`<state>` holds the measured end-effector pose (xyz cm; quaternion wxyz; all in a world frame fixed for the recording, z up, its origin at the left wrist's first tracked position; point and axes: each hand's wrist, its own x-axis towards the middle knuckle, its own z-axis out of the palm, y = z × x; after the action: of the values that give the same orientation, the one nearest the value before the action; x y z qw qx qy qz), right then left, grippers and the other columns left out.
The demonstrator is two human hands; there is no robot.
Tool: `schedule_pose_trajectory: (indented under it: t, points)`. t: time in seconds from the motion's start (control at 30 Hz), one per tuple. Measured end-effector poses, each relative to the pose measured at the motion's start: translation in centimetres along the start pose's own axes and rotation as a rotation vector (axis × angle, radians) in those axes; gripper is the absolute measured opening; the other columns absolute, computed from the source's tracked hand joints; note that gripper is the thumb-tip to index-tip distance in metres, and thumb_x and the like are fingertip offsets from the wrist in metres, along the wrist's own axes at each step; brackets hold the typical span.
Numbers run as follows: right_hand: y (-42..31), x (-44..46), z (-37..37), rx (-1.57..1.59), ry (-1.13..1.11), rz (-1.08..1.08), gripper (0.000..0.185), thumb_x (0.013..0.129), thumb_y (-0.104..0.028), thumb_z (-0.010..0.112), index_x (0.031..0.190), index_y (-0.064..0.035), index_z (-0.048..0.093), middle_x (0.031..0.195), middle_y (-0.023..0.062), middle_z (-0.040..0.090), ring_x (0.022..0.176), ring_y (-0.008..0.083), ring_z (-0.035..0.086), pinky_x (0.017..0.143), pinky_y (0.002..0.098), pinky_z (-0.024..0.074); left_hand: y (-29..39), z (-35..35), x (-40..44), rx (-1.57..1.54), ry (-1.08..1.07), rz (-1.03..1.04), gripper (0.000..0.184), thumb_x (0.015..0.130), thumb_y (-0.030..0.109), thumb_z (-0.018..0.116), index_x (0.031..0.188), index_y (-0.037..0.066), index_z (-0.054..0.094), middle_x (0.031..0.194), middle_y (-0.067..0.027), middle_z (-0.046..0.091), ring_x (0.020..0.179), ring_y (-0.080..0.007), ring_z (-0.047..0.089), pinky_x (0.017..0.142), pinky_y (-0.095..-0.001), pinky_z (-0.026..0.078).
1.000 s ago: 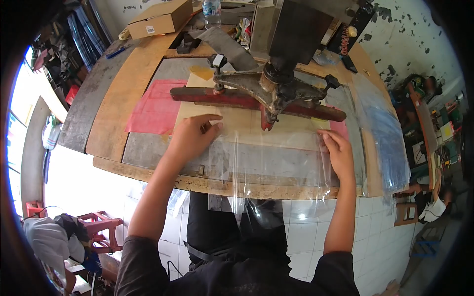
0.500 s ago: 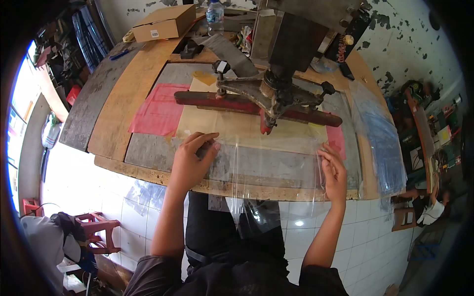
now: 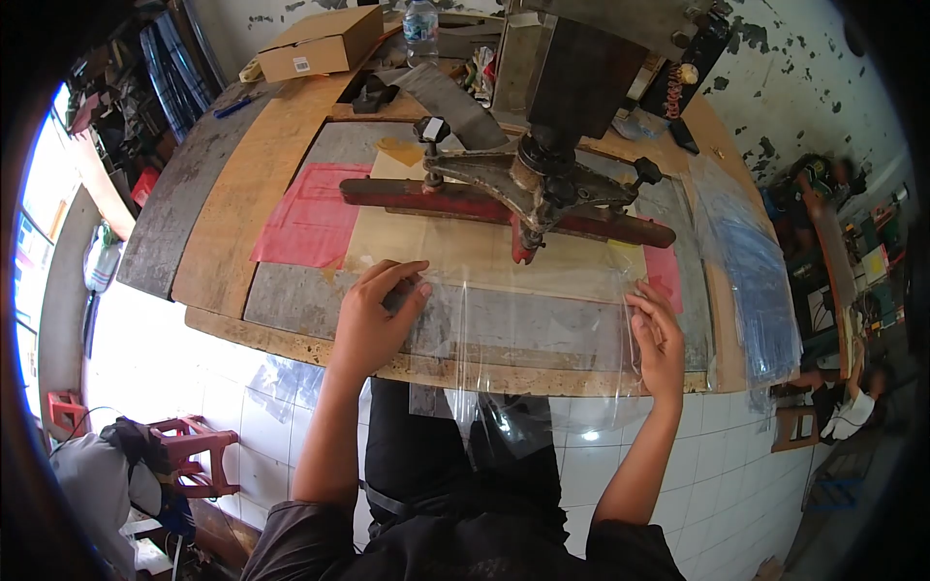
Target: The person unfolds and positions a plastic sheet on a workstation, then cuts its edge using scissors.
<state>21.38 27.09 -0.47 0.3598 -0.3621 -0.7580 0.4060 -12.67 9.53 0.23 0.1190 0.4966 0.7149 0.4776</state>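
Note:
A clear plastic sheet (image 3: 542, 334) stretches between my hands, its near part hanging over the table's front edge above my legs. My left hand (image 3: 380, 312) is at its left side, thumb and curved forefinger closed around the film's edge. On the opposite side my right hand (image 3: 659, 339) has its bent fingers and thumb on the right edge. Beyond the sheet's far end stands a press head (image 3: 542, 194) with a long red-sided bar (image 3: 426, 197) above a cream-coloured pad (image 3: 387, 237). Pink sheets (image 3: 310, 213) lie at both ends of the pad.
A stack of clear bluish plastic sheets (image 3: 760, 300) lies at the table's right edge. At the back left are a cardboard box (image 3: 320, 44), a water bottle (image 3: 420, 34) and a blue pen (image 3: 233, 107). A red stool (image 3: 199, 455) stands on the floor at left. People sit far right.
Almost nothing differs. The whole view has shifted very slightly; both hands keep their places at the sheet's sides, and the press head has not moved.

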Motion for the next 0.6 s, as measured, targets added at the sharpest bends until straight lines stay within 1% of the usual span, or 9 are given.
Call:
schedule_pose_trajectory:
  t: [0.2,0.4,0.6]
  points:
    - [-0.24,0.00,-0.02,-0.010,-0.006,0.012,0.029,0.101,-0.016,0.061,0.125,0.0005,0.065,0.147,0.0161,0.048,0.135,0.0274,0.051,0.111,0.0380,0.0437,0.12,-0.07,-0.09,-0.017,-0.001,-0.019,0.030,0.090,0.012,0.070,0.118,0.002,0.070,0.096,-0.0107,0.068,0.087,-0.0200,0.065,0.082,-0.0317,0.051]
    - [0.06,-0.08,-0.06,-0.013,-0.004,-0.026,0.030,0.100,-0.016,0.062,0.125,0.0010,0.065,0.147,0.0167,0.048,0.135,0.0271,0.051,0.111,0.0381,0.0436,-0.11,-0.09,-0.25,-0.026,0.005,0.009,0.030,0.089,0.012,0.070,0.117,0.002,0.070,0.096,-0.0109,0.068,0.087,-0.0200,0.064,0.082,-0.0317,0.051]
    - [0.58,-0.18,-0.15,0.024,-0.019,-0.016,0.029,0.100,-0.013,0.062,0.125,0.0012,0.065,0.148,0.0168,0.046,0.136,0.0266,0.050,0.112,0.0374,0.0415,-0.27,-0.20,-0.47,-0.041,0.019,0.039,0.029,0.089,0.011,0.071,0.117,0.002,0.070,0.096,-0.0112,0.068,0.087,-0.0197,0.064,0.082,-0.0317,0.051]
